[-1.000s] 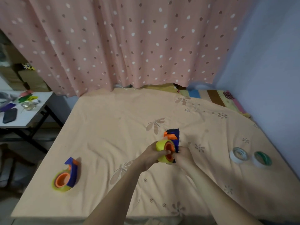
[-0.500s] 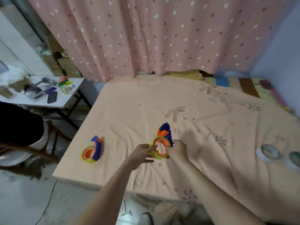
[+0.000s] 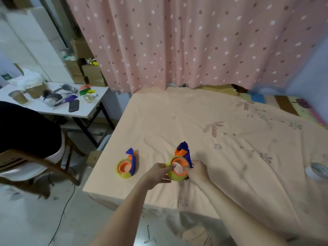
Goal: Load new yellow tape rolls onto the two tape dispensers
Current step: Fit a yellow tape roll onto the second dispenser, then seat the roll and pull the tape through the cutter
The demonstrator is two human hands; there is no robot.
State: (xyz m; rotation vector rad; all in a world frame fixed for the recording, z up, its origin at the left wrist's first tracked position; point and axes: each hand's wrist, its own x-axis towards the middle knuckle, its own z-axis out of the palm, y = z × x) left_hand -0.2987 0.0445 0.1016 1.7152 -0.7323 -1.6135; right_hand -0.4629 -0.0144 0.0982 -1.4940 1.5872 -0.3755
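Both hands hold one blue-and-orange tape dispenser (image 3: 183,153) over the peach bedsheet. A yellow tape roll (image 3: 173,175) sits around its orange hub. My left hand (image 3: 156,173) grips the roll's left side, thumb on its rim. My right hand (image 3: 197,170) holds the right side, fingers at the hub. A second dispenser (image 3: 132,159) lies on the sheet to the left, with a yellow roll (image 3: 124,174) around its orange hub; no hand touches it.
A white tape roll (image 3: 316,170) lies at the right edge of the bed (image 3: 230,121). The bed's front-left corner is just left of the second dispenser. Beyond it stand a wooden chair (image 3: 35,164) with a seated person and a cluttered white table (image 3: 58,107).
The view has swung left and down, so the bed and rolls shifted right. Both hands keep hold of the dispenser and have lowered it toward the sheet, closer to the second dispenser.
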